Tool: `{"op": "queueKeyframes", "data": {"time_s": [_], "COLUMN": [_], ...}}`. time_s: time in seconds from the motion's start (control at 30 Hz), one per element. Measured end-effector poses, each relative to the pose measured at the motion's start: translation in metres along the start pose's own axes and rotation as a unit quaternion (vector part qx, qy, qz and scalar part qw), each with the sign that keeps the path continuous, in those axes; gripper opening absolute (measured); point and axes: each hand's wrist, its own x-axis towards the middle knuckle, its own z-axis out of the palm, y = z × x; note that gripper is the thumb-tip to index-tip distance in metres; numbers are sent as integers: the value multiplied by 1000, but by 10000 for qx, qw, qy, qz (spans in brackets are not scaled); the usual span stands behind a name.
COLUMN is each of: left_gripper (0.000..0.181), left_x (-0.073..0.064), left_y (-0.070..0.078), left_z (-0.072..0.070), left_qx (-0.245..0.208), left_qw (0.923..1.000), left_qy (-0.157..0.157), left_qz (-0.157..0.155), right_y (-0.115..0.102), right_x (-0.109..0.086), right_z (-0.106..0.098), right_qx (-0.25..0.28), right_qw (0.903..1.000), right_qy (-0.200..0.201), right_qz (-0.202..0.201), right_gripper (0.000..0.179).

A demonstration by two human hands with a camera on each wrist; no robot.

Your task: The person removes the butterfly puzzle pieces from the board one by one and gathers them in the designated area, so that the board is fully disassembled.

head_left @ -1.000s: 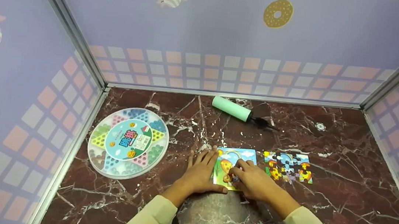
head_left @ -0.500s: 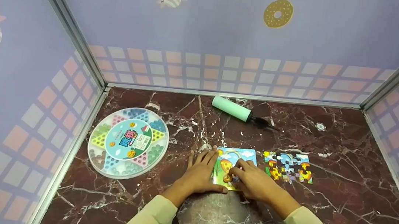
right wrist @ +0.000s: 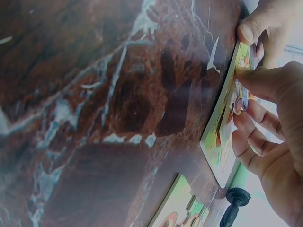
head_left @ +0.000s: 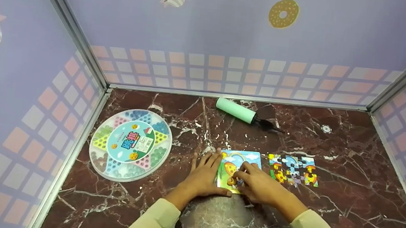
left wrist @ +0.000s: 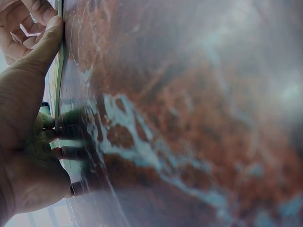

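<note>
A colourful puzzle board (head_left: 251, 158) with a rainbow picture lies on the marble table between both hands. My left hand (head_left: 200, 179) rests along its left edge with fingers extended; the thumb touches the near edge, which the left wrist view shows side-on. Over the lower right part of the board, my right hand (head_left: 260, 187) has curled fingers. In the right wrist view, its thumb and fingers pinch a small puzzle piece (right wrist: 242, 98) against the board, mostly covered by the fingertips. Several interlocked puzzle pieces (head_left: 290, 169) lie as a separate block to the right.
A round Chinese checkers set (head_left: 130, 146) under a clear lid stands at the left. A mint-green hand pump (head_left: 236, 110) with a black nozzle lies at the back. A small round white disc (head_left: 325, 129) lies back right. Patterned walls enclose the table's back and sides.
</note>
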Motion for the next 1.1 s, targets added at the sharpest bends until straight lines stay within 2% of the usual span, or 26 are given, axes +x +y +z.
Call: {"op": "queueKeyframes", "data": {"time_s": [0.4,0.73,1.1], "left_gripper": [139,139,141], "left_x": [0,-1,0], "left_y": [1,1,1], "left_z": [-2,-2,-2], "left_qx": [-34,47,26], "left_qw": [10000,10000,10000], "left_qy": [13,43,41], "left_qz": [23,6,0], "right_y": [-1,-1,-1], "right_x": [0,0,0], "right_z": [-2,-3,-3], "right_qx": [-90,-96,-411], "right_qw": [9999,9999,9988], "right_qy": [72,78,182], "right_qz": [-95,-24,-174], "right_gripper": [32,18,19]}}
